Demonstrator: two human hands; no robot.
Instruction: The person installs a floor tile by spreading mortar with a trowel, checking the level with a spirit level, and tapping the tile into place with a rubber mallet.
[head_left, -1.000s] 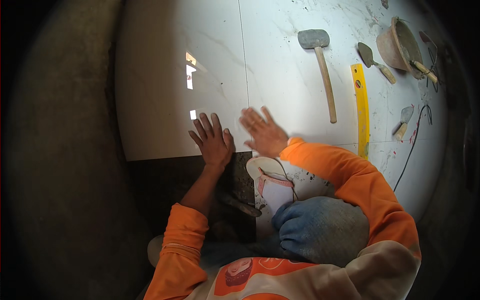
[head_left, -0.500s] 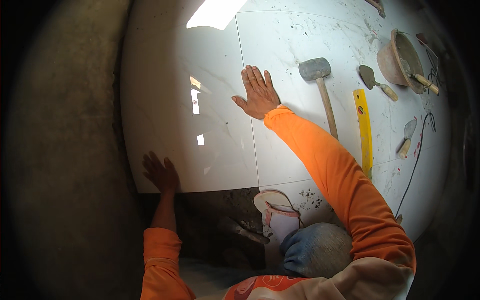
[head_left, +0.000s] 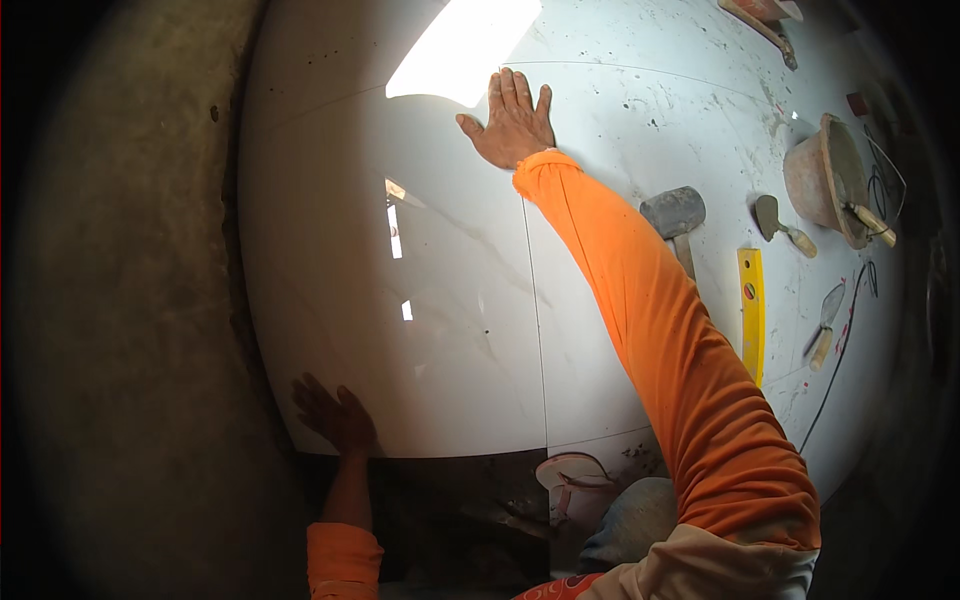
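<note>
A large glossy white floor tile (head_left: 450,370) lies by the wall, and both my hands rest on it. My right hand (head_left: 512,128) is flat with fingers spread, over the seam at the tile's far right corner. In the shade, my left hand (head_left: 338,415) lies spread near the tile's near left corner. Neither hand holds anything. To the right of my right arm is a rubber mallet (head_left: 675,212), its handle partly hidden by my sleeve. A yellow spirit level (head_left: 752,310) lies beyond it.
A bucket (head_left: 815,180) with a wooden-handled tool stands at right, near a trowel (head_left: 782,225) and another trowel (head_left: 826,325). A black cable (head_left: 835,360) runs along the floor. A dark untiled patch (head_left: 430,510) and a sandal (head_left: 575,475) are close to me. A concrete wall (head_left: 120,280) borders the left.
My right hand has slid farther away along the seam toward the tile's far corner. The view has shifted, so the floor and tools appear lower. My left hand stays at the near left corner.
</note>
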